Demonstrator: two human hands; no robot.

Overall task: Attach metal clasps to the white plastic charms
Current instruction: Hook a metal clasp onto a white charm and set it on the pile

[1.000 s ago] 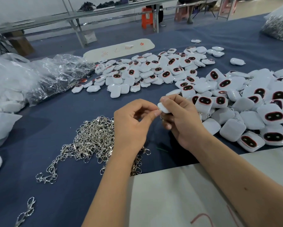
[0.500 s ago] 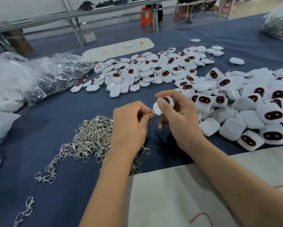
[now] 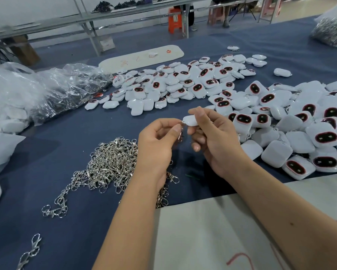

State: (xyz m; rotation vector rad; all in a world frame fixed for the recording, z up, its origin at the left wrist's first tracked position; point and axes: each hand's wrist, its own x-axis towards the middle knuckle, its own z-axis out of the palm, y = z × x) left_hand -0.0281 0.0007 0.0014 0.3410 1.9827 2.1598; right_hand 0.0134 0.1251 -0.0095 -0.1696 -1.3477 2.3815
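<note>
At frame centre I note the right hand pinching a small white rounded plastic charm and the left hand fingers clamped on a dangling silver metal clasp; risk: the ring slipping off the charm's loop, dropping onto the blue tabletop.

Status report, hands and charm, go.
Left hand pinching metal clasp at charm's edge. Right hand gripping white charm. Nothing between them.

White charm held up, silver clasp dangling beneath
</note>
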